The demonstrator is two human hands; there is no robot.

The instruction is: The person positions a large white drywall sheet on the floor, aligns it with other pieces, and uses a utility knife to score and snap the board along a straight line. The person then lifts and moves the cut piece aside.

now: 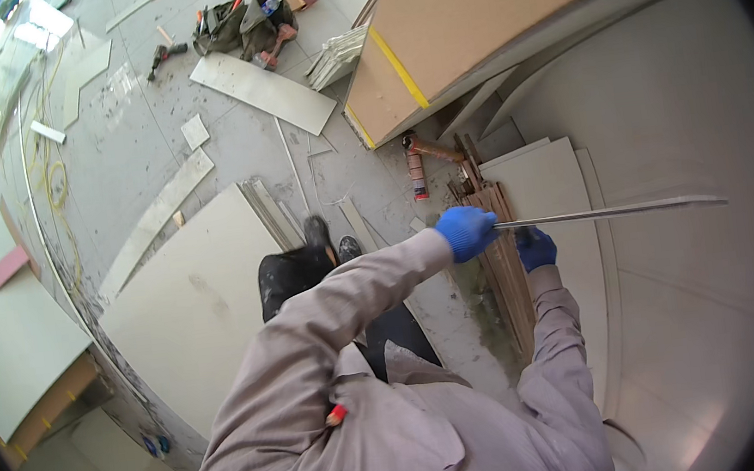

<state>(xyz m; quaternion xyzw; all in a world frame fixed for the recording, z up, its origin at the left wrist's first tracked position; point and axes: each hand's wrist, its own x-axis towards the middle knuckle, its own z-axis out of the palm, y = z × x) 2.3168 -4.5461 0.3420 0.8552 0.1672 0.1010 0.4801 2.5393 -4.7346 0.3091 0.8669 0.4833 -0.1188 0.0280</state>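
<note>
In blue gloves, my left hand (468, 232) is closed around the near end of a long, thin, silvery strip (612, 212). The strip reaches out to the right, almost level, its far end a little smeared. Just beneath it is my right hand (537, 248), with the fingers curled and partly hidden; whether it touches the strip or holds something dark, I cannot tell. Below both hands lies a stack of narrow brown boards (500, 268). Pale panels (546, 184) lean to the right of that stack.
Several canister-like tubes (416, 170) lie past the boards. A tan, yellow-taped crate (465, 30) stands at the far right. White sheets (198, 293) cover floor to my left. Farther off are a cordless drill (162, 58), a tool bag (242, 26) and yellow cable (58, 188).
</note>
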